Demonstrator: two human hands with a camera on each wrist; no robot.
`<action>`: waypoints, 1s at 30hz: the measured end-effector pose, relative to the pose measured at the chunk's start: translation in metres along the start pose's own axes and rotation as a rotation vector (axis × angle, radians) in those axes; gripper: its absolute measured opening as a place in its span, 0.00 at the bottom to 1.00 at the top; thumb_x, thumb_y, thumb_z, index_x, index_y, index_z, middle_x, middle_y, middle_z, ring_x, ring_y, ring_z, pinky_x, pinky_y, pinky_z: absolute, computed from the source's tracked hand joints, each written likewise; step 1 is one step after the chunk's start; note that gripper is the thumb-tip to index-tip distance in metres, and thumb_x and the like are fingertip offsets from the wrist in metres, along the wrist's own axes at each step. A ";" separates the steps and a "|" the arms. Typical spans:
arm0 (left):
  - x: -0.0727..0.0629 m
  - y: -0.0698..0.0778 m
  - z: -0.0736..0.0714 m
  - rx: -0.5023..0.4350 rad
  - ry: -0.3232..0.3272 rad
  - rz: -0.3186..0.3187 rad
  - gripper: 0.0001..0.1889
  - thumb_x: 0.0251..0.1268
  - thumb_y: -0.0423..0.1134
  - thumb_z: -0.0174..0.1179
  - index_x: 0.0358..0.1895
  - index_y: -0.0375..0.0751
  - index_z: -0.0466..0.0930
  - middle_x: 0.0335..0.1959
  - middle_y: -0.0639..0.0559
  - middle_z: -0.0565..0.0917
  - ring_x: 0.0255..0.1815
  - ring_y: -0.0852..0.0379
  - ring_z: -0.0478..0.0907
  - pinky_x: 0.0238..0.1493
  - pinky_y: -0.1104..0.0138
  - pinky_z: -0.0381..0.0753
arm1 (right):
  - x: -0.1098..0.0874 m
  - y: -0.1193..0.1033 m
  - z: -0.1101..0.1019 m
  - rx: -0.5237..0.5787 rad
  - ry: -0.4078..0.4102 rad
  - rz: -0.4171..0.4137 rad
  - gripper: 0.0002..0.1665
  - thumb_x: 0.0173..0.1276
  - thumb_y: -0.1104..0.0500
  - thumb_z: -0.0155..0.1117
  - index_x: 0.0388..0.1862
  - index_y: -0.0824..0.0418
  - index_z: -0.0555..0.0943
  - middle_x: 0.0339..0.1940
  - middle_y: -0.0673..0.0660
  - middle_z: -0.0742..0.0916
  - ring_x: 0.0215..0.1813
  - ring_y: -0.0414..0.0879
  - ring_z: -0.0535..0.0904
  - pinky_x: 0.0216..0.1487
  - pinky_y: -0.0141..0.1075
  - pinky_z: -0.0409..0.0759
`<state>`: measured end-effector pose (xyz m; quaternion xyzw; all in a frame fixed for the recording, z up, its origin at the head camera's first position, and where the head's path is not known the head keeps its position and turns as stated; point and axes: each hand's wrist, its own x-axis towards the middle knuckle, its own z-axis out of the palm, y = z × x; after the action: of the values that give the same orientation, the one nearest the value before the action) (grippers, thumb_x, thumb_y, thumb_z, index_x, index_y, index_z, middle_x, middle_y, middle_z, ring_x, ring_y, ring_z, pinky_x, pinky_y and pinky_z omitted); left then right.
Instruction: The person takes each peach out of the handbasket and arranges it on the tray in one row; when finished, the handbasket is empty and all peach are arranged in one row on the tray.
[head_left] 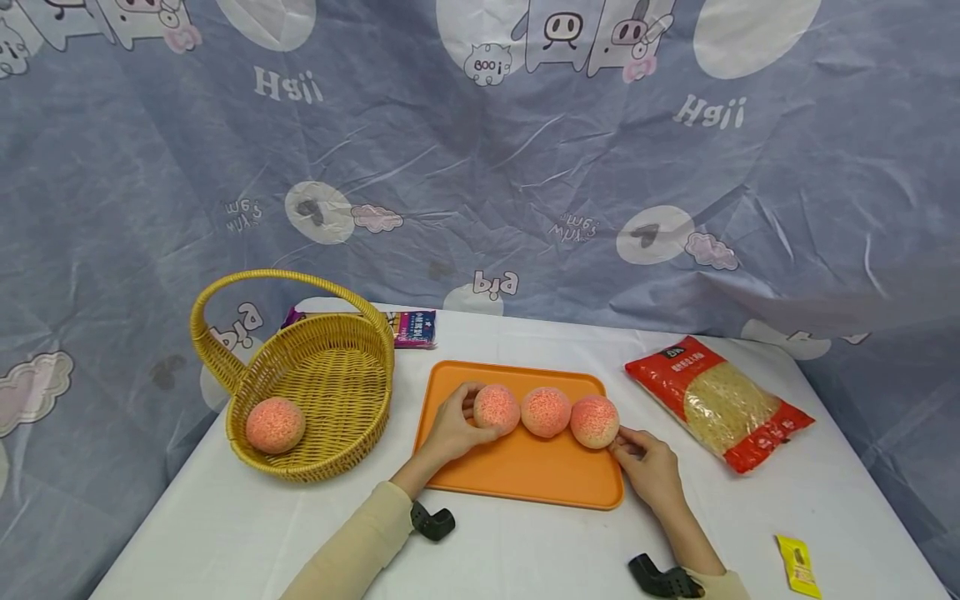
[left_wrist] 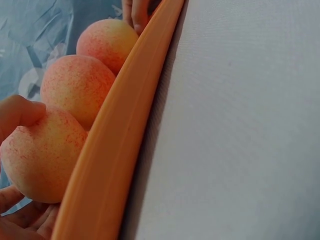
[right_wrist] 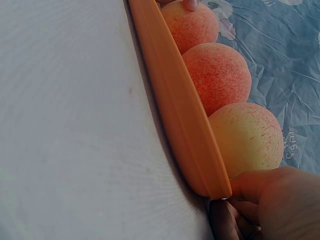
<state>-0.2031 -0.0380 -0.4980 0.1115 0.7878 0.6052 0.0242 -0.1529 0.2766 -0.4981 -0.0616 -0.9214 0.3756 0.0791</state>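
Note:
Three pink-speckled round peaches stand in a row on an orange tray (head_left: 525, 475). My left hand (head_left: 453, 429) holds the left peach (head_left: 497, 409); in the left wrist view its thumb lies over this peach and the other fingers lie beneath. The middle peach (head_left: 546, 412) sits beside it. Close to the right peach (head_left: 595, 422), my right hand (head_left: 651, 467) pinches the tray's right rim, thumb on the inner side and fingers outside, as the right wrist view shows. Whether that thumb also touches the peach is hard to tell.
At the left stands a yellow wicker basket (head_left: 382, 408) with a tall handle and another peach (head_left: 275, 425) inside. Behind it lies a purple snack packet (head_left: 414, 328). A red bag of pale dry food (head_left: 720, 400) and a small yellow packet (head_left: 798, 567) lie at the right.

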 end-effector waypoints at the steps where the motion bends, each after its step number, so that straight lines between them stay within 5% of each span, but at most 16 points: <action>1: 0.000 0.000 0.000 -0.006 -0.002 0.002 0.38 0.47 0.36 0.75 0.64 0.36 0.68 0.59 0.39 0.76 0.59 0.44 0.75 0.61 0.53 0.77 | 0.000 0.000 0.000 0.000 -0.001 0.000 0.20 0.65 0.61 0.66 0.56 0.67 0.82 0.38 0.58 0.86 0.37 0.37 0.75 0.34 0.24 0.73; 24: 0.000 -0.002 -0.002 0.018 -0.015 0.014 0.39 0.47 0.41 0.76 0.64 0.38 0.69 0.58 0.42 0.77 0.56 0.48 0.77 0.59 0.58 0.79 | 0.001 0.000 0.000 -0.006 -0.016 0.002 0.22 0.66 0.60 0.65 0.57 0.68 0.81 0.39 0.59 0.85 0.37 0.38 0.76 0.34 0.24 0.74; 30: -0.004 0.001 -0.004 0.068 0.008 0.060 0.42 0.46 0.42 0.77 0.66 0.35 0.67 0.59 0.41 0.76 0.57 0.47 0.76 0.59 0.58 0.79 | 0.000 0.000 0.000 0.000 -0.002 -0.013 0.21 0.65 0.61 0.65 0.56 0.68 0.81 0.38 0.58 0.85 0.36 0.38 0.75 0.33 0.24 0.74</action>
<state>-0.2003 -0.0425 -0.4966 0.1334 0.8043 0.5791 -0.0008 -0.1531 0.2767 -0.4981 -0.0552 -0.9218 0.3751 0.0804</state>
